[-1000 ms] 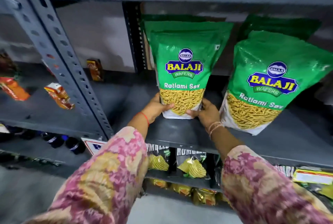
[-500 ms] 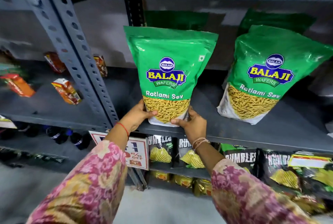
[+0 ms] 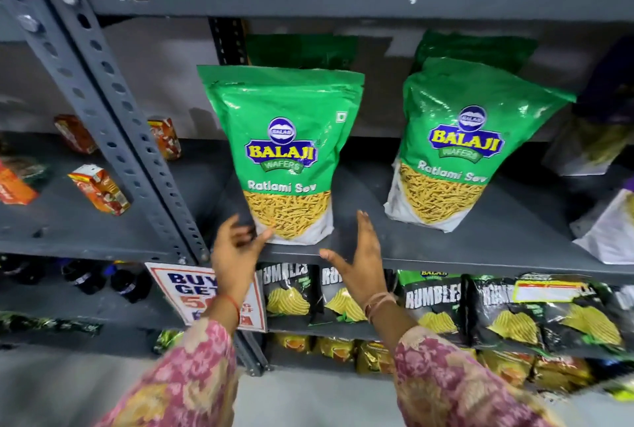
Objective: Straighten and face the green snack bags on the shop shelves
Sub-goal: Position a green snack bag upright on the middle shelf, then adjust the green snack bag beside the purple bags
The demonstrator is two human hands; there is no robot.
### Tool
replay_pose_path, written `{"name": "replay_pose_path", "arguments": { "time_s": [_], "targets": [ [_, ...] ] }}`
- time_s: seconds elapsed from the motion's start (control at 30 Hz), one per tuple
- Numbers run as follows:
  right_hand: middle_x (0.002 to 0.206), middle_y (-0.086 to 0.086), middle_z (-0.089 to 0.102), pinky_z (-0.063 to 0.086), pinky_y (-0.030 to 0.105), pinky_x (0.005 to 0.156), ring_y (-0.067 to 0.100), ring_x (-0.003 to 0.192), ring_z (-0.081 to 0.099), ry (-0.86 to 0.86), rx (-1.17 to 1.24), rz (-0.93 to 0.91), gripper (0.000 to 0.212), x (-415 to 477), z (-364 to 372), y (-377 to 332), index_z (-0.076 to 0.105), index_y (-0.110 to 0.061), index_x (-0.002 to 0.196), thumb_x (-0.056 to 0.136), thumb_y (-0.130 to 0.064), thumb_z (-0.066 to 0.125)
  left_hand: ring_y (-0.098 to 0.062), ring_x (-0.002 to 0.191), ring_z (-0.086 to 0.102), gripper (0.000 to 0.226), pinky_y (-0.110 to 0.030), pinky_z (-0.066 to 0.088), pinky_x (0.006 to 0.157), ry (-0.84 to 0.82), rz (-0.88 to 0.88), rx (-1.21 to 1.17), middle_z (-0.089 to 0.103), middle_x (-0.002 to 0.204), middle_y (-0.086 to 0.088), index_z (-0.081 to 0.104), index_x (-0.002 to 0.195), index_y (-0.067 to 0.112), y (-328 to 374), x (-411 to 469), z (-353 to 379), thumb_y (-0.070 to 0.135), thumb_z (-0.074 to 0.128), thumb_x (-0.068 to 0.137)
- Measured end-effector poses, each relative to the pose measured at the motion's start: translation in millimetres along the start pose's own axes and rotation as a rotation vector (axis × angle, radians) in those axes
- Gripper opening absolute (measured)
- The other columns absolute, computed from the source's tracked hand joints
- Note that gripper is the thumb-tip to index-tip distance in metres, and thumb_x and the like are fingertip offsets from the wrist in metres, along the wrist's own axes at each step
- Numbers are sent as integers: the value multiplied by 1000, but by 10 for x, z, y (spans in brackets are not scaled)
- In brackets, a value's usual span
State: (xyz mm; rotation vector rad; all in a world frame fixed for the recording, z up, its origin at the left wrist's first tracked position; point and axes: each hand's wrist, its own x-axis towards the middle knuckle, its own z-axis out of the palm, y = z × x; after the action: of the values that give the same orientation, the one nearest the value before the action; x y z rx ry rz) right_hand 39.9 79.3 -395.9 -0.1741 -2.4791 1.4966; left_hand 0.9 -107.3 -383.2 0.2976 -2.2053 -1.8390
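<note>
Your hands hang wide, gripping nothing; square the front green bag flush with its neighbour bag.

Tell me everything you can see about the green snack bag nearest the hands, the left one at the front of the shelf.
The left green bag is a glossy plastic stand-up pouch, printed Balaji Wafers, Ratlami Sev, with a clear window showing thin yellow sev and a white base. It stands upright, label forward, at the front edge of the grey metal shelf. The left hand touches its lower left corner with the thumb; the right hand is open and apart from it. Another green bag stands behind.
</note>
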Motion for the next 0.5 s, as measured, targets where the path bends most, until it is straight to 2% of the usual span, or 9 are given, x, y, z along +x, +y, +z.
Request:
{"name": "replay_pose_path", "arguments": {
  "time_s": [0.03, 0.07, 0.13, 0.2, 0.27, 0.33, 0.37, 0.43, 0.5],
  "targets": [
    [154, 9, 22, 17, 33, 116, 22, 142, 18, 65, -54, -27, 91, -86, -123, 71, 22, -13, 142, 70, -45, 69, -25, 80, 53, 44, -42, 48, 74, 131, 119, 136, 55, 85, -11, 54, 106, 5, -14, -181, 50, 17, 74, 69],
    [152, 13, 25, 19, 37, 115, 26, 141, 20, 153, -79, -29, 90, -149, -277, 128, 27, -12, 139, 69, -51, 67, -25, 74, 51, 34, -41, 46, 67, 171, 226, 216, 52, 79, -8, 57, 95, 7, 12, -368, 136, 21, 74, 69],
    [147, 21, 29, 20, 41, 114, 32, 138, 23, 368, -62, 30, 95, -127, -636, 284, 33, -7, 135, 63, -59, 66, -23, 71, 51, 23, -30, 42, 62, -27, 334, 201, 50, 74, 0, 57, 85, 12, 169, -672, 455, 23, 72, 71],
    [145, 25, 28, 21, 44, 113, 35, 137, 23, 494, -24, 124, 99, 54, -1004, 415, 31, -1, 135, 59, -42, 79, -22, 78, 55, 30, -20, 44, 67, -286, 332, 176, 55, 81, -2, 59, 95, 12, 326, -739, 884, 22, 73, 70],
    [145, 24, 28, 24, 45, 114, 35, 136, 26, 443, 10, 213, 104, 290, -1316, 561, 26, 0, 137, 55, -23, 85, -25, 96, 56, 58, -17, 46, 83, -424, 205, 107, 59, 101, -13, 51, 118, 9, 436, -553, 1364, 16, 76, 66],
    [141, 19, 39, 31, 34, 109, 31, 131, 37, 302, 26, 247, 103, 487, -1514, 643, 29, -2, 136, 51, -14, 87, -30, 123, 45, 88, -35, 39, 106, -541, -2, 33, 47, 133, -19, 29, 136, 10, 466, -269, 1786, 9, 78, 63],
    [136, 17, 46, 34, 26, 101, 28, 125, 44, 248, 39, 253, 97, 555, -1579, 659, 34, -3, 133, 52, -10, 87, -30, 131, 37, 102, -43, 33, 110, -601, -86, 41, 36, 144, -17, 19, 140, 12, 449, -137, 1968, 7, 80, 59],
    [128, 15, 53, 37, 21, 86, 24, 114, 51, 180, 65, 273, 82, 631, -1646, 639, 40, -4, 127, 57, -5, 83, -29, 133, 36, 116, -47, 34, 110, -718, -175, 108, 32, 149, -13, 17, 141, 18, 431, 23, 2213, 9, 80, 44],
    [126, 18, 55, 38, 23, 80, 29, 114, 52, 179, 104, 285, 72, 694, -1664, 625, 42, 0, 123, 62, -1, 80, -31, 126, 44, 105, -47, 40, 105, -747, -181, 173, 43, 141, -16, 29, 136, 12, 437, 39, 2326, 5, 76, 43]
  ]
}}
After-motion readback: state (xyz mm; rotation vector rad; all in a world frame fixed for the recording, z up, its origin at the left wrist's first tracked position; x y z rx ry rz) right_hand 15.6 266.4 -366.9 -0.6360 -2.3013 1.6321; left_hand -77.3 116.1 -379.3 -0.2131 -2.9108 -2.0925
